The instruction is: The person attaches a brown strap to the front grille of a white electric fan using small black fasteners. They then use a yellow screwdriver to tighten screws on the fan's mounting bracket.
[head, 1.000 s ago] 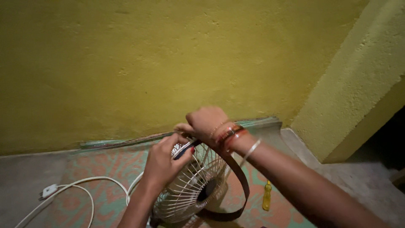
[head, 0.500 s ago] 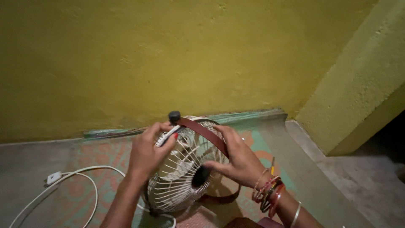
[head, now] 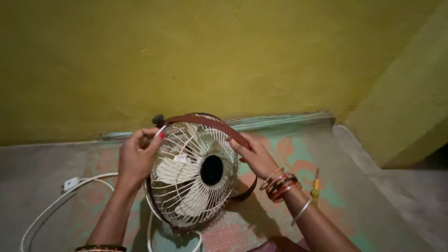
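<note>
Hands work at either side of a small table fan [head: 193,172] that stands on a patterned floor mat [head: 289,154] before a yellow wall [head: 210,51]. A brown rim band [head: 207,122] lies along the top of the white wire grille [head: 186,186], seated from the dark clasp knob [head: 158,119] at the upper left across to the upper right edge; lower on the right it hangs loose, bowing away from the grille down toward the mat. By that look, the band is about half fitted: the top arc sits in place, while the right and lower stretch is not yet pressed onto the rim. The left hand [head: 135,158] pinches the band's end and the grille wire just below the knob, fingers closed on them. The right hand [head: 254,156] lies half open with its fingers pressing the band against the grille's upper right edge. A white power cord [head: 51,205] trails off to the left, and a yellow screwdriver [head: 316,184] lies on the mat near the right wrist.
</note>
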